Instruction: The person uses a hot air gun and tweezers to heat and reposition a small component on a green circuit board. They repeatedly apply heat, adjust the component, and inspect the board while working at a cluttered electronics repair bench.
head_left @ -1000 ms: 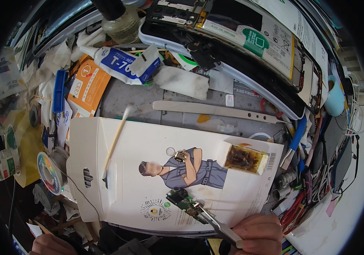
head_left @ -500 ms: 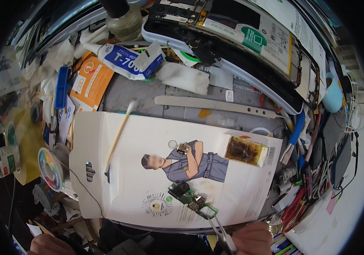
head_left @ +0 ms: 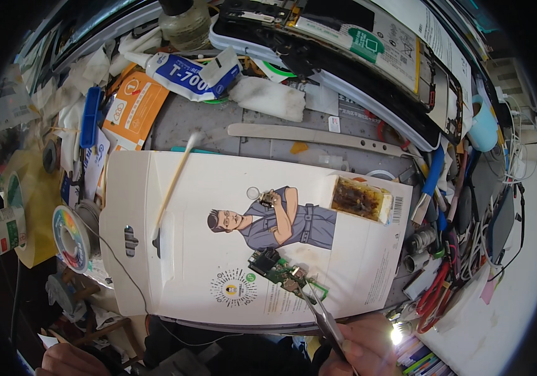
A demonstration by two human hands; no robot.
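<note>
A green circuit board (head_left: 275,266) with dark and metallic parts lies aslant on a white printed card box (head_left: 187,276). My right hand (head_left: 364,348) is closed around a pair of metal tweezers (head_left: 326,321). Their tips are over the board's right part; whether they grip anything there is too small to tell. At the lower left edge, my left hand (head_left: 71,361) shows only in part, with its fingers curled. What it may hold is hidden. A cotton swab (head_left: 175,183) rests on the box's left side, and a small block with brown, sticky-looking residue (head_left: 361,200) sits at its upper right.
An opened phone (head_left: 369,56) stands at the back right. Behind the box lie a flat metal tool (head_left: 318,139), a blue-and-white glue tube (head_left: 184,76) and an orange packet (head_left: 135,109). Solder spools (head_left: 71,238) are on the left; cables and tools (head_left: 437,301) crowd the right.
My right hand has moved the tweezers up over the board, and their tips now reach further onto it. The whole scene sits slightly higher in the picture. My left hand stays low.
</note>
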